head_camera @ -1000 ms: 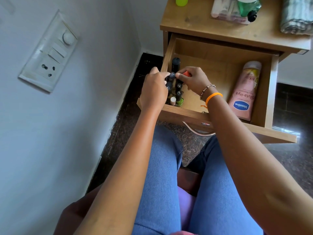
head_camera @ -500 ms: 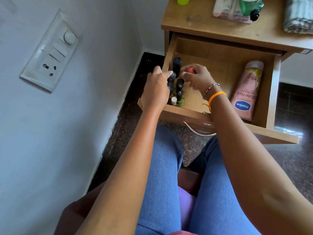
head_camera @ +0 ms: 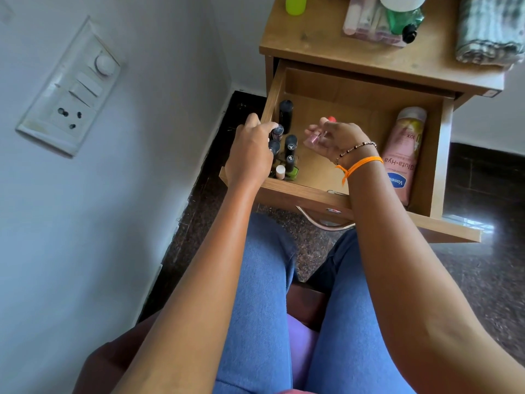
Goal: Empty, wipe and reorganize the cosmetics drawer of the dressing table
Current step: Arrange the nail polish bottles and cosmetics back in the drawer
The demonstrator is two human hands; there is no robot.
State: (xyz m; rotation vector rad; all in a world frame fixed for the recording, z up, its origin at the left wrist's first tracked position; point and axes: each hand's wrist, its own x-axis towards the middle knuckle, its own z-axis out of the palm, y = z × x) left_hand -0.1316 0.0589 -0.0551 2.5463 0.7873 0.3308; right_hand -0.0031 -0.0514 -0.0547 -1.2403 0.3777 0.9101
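Seemingly restocking stage: drawer (head_camera: 439, 155) mid-frame open, mostly bare. Left hand (head_camera: 251, 155) fingers pinch dark-capped bottle among nail polish cluster (head_camera: 287, 155) at left wall. Right hand (head_camera: 333, 137) grips small pink bottle (head_camera: 316, 137). Lotion (head_camera: 403, 155) lies right. Tabletop items (head_camera: 383, 21) remain.

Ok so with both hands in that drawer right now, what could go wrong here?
1. The nail polish bottles stand packed upright in the drawer's left front corner; the left hand touching one could topple its neighbours.
2. The right hand pinches a small pink bottle loosely above the drawer; it might slip and fall.
3. The drawer is pulled far out, so leaning on its front could strain it.
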